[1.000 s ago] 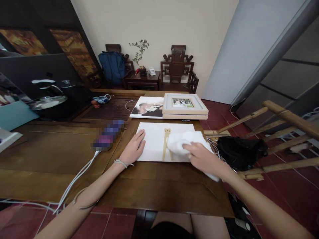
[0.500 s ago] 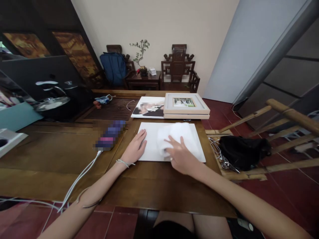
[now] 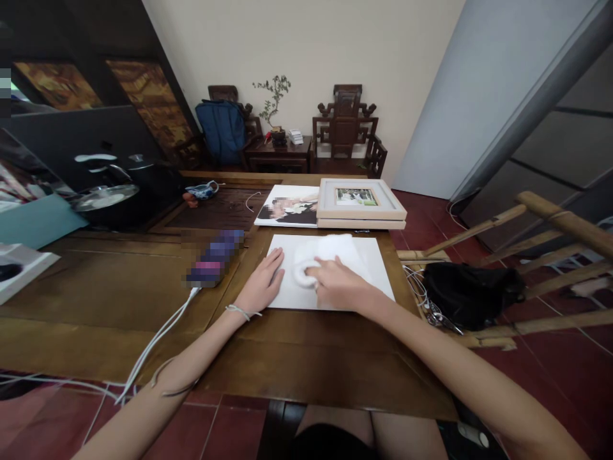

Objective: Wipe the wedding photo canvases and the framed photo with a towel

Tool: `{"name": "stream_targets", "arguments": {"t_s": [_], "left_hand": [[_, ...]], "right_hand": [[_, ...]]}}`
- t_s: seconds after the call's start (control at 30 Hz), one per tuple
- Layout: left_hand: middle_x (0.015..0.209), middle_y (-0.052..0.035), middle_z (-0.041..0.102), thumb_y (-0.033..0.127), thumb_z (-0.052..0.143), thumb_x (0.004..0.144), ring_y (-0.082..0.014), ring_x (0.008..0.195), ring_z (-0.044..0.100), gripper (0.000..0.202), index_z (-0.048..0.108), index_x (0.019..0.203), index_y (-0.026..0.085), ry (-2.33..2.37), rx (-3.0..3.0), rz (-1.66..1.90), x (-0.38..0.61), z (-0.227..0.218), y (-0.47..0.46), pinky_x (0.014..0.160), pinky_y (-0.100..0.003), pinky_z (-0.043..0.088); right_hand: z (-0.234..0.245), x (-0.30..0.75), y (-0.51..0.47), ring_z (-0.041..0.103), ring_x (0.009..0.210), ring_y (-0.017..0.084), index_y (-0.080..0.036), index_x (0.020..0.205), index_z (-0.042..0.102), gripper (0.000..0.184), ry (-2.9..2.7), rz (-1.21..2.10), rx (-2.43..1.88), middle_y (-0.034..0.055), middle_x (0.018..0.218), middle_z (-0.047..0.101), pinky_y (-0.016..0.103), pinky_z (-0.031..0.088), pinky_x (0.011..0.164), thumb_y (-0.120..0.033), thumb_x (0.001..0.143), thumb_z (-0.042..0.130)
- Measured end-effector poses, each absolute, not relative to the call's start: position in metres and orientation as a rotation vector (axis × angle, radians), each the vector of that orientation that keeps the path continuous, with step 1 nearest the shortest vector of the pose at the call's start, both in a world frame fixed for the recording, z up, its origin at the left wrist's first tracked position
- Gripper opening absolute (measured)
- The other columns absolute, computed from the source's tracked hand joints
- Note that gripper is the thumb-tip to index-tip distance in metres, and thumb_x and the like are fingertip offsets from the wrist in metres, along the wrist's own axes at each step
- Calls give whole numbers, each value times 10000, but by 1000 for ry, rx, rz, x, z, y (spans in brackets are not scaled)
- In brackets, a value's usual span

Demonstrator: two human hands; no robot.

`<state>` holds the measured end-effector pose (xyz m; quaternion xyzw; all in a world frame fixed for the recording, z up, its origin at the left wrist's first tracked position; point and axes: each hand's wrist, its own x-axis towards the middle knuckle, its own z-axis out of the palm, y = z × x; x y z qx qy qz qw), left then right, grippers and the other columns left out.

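gripping white cloth on white board, right fingers partly curled, left fingers flat, touching board

Soft dim indoor light, upper left darkest, right hand slightly blurred, pixelation left of centre, frame edges stretched

A brown wooden table carries a white board, flat near its right edge — just beyond lie a photo panel and, at its right, two stacked pale frames. Leftward rests a blurred dark device — white cable attached.
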<state>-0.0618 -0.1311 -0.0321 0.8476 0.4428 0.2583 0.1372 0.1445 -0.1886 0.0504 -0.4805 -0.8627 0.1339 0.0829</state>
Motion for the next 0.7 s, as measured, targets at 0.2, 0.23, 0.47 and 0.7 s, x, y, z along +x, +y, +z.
{"name": "stream_targets", "arguments": {"t_s": [0.2, 0.23, 0.47, 0.7], "left_hand": [[1421, -135, 374, 347, 333, 898, -246, 1329, 313, 491, 422, 1322, 116, 1273, 2435, 772, -62, -32, -132, 1096, -441, 253], [1421, -138, 373, 348, 333, 898, -247, 1330, 310, 494, 422, 1322, 111, 1274, 2431, 768, -62, -31, -132, 1097, -438, 249], [1415, -180, 366, 328, 305, 899, -250, 1336, 295, 514, 420, 1310, 42, 1277, 2444, 744, -61, -31, -131, 1104, -433, 238], [1425, -156, 358, 315, 331, 888, -244, 1340, 288, 499, 418, 1320, 80, 1226, 2426, 754, -64, -33, -129, 1105, -435, 240]], "right_hand": [[35, 140, -150, 387, 1218, 311, -137, 1143, 545, 427, -2519, 233, -1496, 177, 1211, 529, 618, 204, 975, -72, 763, 361], [31, 137, -155, 320, 1264, 330, -132, 1154, 543, 432, -2526, 210, -1513, 185, 1257, 497, 648, 170, 973, -76, 761, 372], [28, 121, -244, 211, 1307, 381, -137, 1054, 609, 337, -2653, 214, -1403, 193, 1365, 395, 694, 130, 961, -143, 794, 395], [50, 119, -260, 418, 1181, 337, -148, 949, 620, 283, -2711, 451, -1275, 184, 1148, 572, 647, 254, 930, -148, 770, 400]]}}
